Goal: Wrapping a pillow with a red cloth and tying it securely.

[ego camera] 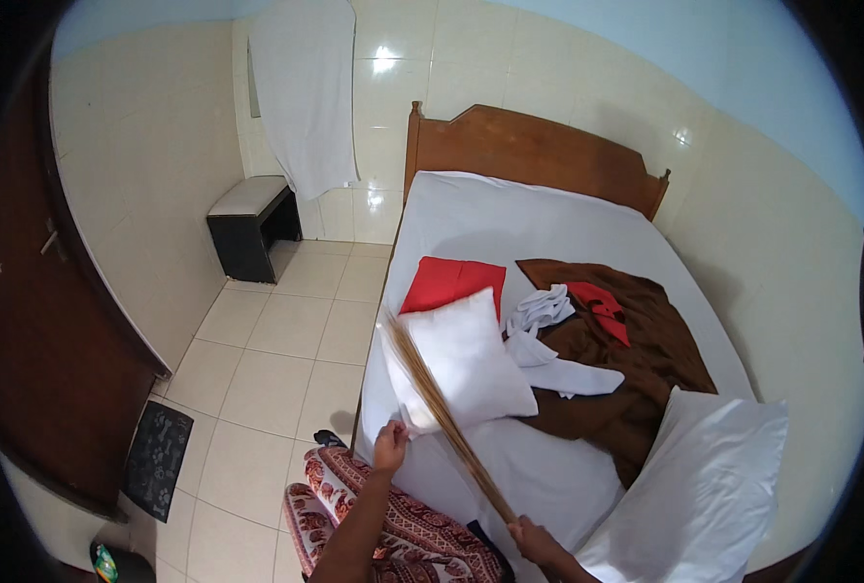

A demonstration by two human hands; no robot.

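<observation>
My right hand [534,539] is closed around the lower end of a broom of thin straw-coloured sticks [450,426]. The broom slants up and left across a white square cushion [468,357], its tips blurred near the cushion's upper left corner. Fingers curled, my left hand [390,444] is at the cushion's lower left corner; whether it grips the fabric is not plain. A red cushion [453,280] lies partly under the white one. To the right, crumpled white cloths [541,310] and a red cloth [599,310] rest on a brown blanket [643,306].
The bed [534,193] has a white sheet and a wooden headboard [526,146]. A white pillow [701,481] lies at the lower right. Left are a padded stool [242,233], a dark floor mat [158,459] and a brown door [46,313]. A white cloth [308,95] hangs on the wall.
</observation>
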